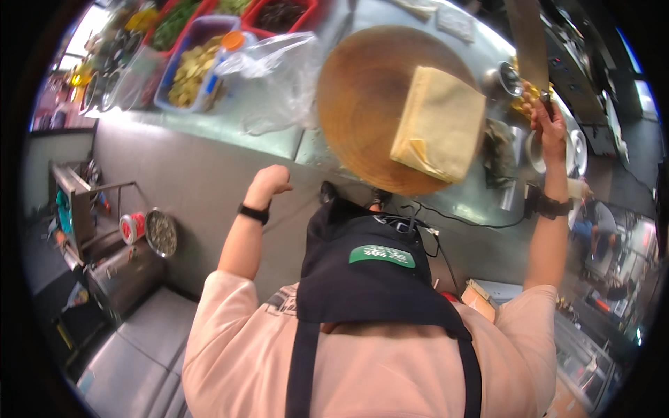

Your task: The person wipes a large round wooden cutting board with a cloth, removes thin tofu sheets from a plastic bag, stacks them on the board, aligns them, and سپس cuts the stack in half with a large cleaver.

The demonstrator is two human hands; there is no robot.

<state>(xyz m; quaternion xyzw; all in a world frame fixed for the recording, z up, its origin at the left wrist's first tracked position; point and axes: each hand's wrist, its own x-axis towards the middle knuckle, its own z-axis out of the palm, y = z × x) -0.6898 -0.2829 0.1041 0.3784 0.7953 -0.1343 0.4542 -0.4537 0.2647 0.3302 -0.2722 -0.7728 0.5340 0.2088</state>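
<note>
In my right hand [549,123], raised at the right beyond the chopping board, is the dark handle of a cleaver [529,47], its broad blade pointing away from me. My left hand [273,180] hovers in front of the counter's near edge with its fingers curled in; nothing shows in it. A thick round wooden chopping board [360,109] rests on the metal counter. On its right half lies a stack of pale yellow sheets [444,123], perhaps tofu skin, with one near corner folded up.
Left of the board lies a clear plastic bag [282,78] beside a blue basket [198,26] of yellow slices. Red baskets [313,13] hold greens and dark food. A dark cloth [499,151] and a metal cup [502,81] are right of the board. A person [601,219] is at far right.
</note>
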